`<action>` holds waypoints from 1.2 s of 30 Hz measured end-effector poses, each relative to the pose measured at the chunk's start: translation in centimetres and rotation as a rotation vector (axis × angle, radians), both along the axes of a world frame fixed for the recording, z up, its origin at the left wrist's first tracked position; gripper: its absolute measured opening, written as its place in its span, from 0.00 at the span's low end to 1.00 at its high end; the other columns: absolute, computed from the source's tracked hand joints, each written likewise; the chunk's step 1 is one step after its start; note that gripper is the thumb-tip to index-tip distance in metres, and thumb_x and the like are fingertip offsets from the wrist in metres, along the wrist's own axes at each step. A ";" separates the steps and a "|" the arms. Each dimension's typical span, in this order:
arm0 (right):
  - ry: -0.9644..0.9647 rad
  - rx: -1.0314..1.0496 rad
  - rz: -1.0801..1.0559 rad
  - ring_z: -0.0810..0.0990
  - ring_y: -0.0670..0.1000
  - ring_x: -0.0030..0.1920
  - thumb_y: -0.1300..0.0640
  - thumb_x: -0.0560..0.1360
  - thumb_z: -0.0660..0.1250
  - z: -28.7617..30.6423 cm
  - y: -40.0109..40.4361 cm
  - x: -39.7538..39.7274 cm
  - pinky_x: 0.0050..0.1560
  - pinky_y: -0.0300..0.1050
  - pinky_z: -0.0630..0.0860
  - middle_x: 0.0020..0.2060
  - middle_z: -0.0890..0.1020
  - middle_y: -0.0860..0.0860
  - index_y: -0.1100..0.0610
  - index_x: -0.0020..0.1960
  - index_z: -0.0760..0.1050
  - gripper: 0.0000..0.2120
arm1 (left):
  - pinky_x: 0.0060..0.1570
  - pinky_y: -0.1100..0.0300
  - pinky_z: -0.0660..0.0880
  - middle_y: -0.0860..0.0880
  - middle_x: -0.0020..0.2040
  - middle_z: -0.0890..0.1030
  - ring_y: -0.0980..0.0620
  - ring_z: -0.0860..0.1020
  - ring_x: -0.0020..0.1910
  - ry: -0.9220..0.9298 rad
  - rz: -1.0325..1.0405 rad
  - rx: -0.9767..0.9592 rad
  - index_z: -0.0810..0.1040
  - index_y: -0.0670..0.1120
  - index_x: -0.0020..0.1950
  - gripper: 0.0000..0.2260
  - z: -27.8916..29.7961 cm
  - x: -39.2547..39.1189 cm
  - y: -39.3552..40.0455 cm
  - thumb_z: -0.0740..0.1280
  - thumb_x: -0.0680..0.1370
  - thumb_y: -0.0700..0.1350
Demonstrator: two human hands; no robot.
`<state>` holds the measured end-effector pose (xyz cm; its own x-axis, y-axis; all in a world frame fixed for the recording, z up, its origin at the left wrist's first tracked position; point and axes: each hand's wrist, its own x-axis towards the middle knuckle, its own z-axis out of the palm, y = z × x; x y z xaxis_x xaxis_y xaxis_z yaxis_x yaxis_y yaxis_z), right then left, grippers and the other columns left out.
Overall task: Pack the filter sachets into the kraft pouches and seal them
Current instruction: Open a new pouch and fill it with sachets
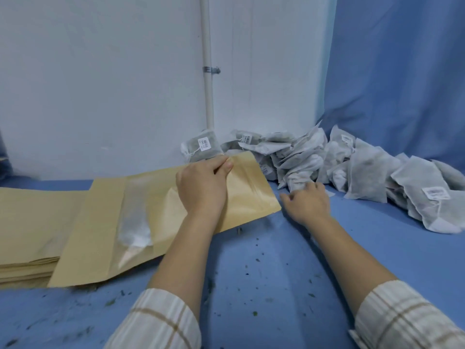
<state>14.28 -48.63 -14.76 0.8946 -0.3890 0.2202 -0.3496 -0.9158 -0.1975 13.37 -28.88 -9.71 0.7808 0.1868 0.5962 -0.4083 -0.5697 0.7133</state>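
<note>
I'm pinching the kraft pouch (161,212) mouth with my left grip (201,185), pouch lying on the blue counter (264,285). Right grip (307,200) is reaching, half-open and empty, into the sachet pile (302,157) (take one, keep mouth lifted).

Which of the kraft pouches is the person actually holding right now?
The kraft pouch with the clear window strip, lying angled over the stack of pouches. The left hand pinches its far top edge; the stacked ones lie flat and untouched.
</note>
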 end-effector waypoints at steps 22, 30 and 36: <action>-0.721 0.882 -0.002 0.71 0.52 0.39 0.50 0.73 0.60 0.2 -1.3 0.3 0.33 0.44 0.65 0.34 0.73 0.48 0.56 0.43 0.67 0.09 | 0.58 0.54 0.67 0.44 0.46 0.84 0.44 0.77 0.49 -0.026 0.016 0.053 0.83 0.54 0.55 0.10 -1.9 -0.3 -1.5 0.66 0.77 0.52; -0.481 1.457 0.251 0.78 0.50 0.28 0.52 0.72 0.68 2.0 -0.7 -0.7 0.29 0.40 0.75 0.29 0.80 0.51 0.56 0.39 0.77 0.08 | 0.58 0.55 0.66 0.44 0.48 0.84 0.44 0.77 0.50 -0.023 0.013 0.000 0.83 0.53 0.56 0.10 -1.4 -0.2 -1.2 0.67 0.77 0.52; -0.205 1.230 0.457 0.74 0.43 0.25 0.60 0.78 0.61 3.2 3.2 -0.5 0.23 0.31 0.68 0.27 0.76 0.48 0.56 0.36 0.74 0.12 | 0.59 0.51 0.69 0.47 0.51 0.84 0.45 0.77 0.54 0.023 -0.085 -0.017 0.82 0.54 0.56 0.10 -1.2 -0.5 -1.8 0.68 0.76 0.53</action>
